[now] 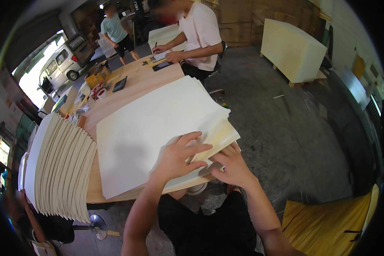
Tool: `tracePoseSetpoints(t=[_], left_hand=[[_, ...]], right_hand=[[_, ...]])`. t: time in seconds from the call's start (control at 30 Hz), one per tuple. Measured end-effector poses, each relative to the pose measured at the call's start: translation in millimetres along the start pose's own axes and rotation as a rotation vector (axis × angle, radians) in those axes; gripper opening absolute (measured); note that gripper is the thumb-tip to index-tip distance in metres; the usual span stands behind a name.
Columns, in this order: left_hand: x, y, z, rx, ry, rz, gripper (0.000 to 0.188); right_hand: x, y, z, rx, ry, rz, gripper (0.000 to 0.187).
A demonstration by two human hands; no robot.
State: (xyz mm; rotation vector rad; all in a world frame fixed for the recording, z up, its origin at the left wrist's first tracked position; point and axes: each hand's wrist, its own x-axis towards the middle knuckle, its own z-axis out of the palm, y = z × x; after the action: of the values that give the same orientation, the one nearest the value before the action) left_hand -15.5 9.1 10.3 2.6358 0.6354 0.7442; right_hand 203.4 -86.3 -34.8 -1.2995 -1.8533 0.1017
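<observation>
Large white paper sheets (149, 115) lie in a pile on the wooden table before me. Their near right corner (221, 135) is bent up and fans into several layers, yellowish at the edge. My left hand (181, 155) rests on the pile with its fingers spread toward that corner; its thumb lies by the raised edge. From the right, my right hand (232, 166) grips the sheets at the same corner. Its fingertips are partly hidden among the layers, and its thumb points toward my left thumb.
Left of the pile stands a fanned stack of cream sheets (64, 166). A calculator (120, 84) and tape rolls (100, 93) lie farther back on the table (134, 79). Across it a seated person (200, 34) writes. A pale block on a pallet (292, 51) stands far right; yellow cloth (324, 224) is near right.
</observation>
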Motion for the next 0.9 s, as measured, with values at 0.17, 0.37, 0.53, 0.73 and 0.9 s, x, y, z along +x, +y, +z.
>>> tracePoseSetpoints(t=[0.17,0.37,0.53,0.73,0.9], left_hand=[[1,14,0,0.339,-0.044,0.144,0.058],[7,-2,9,0.280,-0.006,0.092,0.063],[6,-5,9,0.227,0.016,0.088,0.065],[2,-4,13,0.185,0.071,0.043,0.061],[3,1,8,0.150,0.038,0.004,0.055]], right_hand=[[-8,8,1,0.080,-0.142,0.084,0.041],[2,1,3,0.128,-0.141,0.127,0.043],[6,4,-8,0.094,-0.184,0.046,0.042],[-6,21,-32,-0.065,0.190,0.426,0.030],[9,27,-56,-0.263,-0.228,0.518,0.037]])
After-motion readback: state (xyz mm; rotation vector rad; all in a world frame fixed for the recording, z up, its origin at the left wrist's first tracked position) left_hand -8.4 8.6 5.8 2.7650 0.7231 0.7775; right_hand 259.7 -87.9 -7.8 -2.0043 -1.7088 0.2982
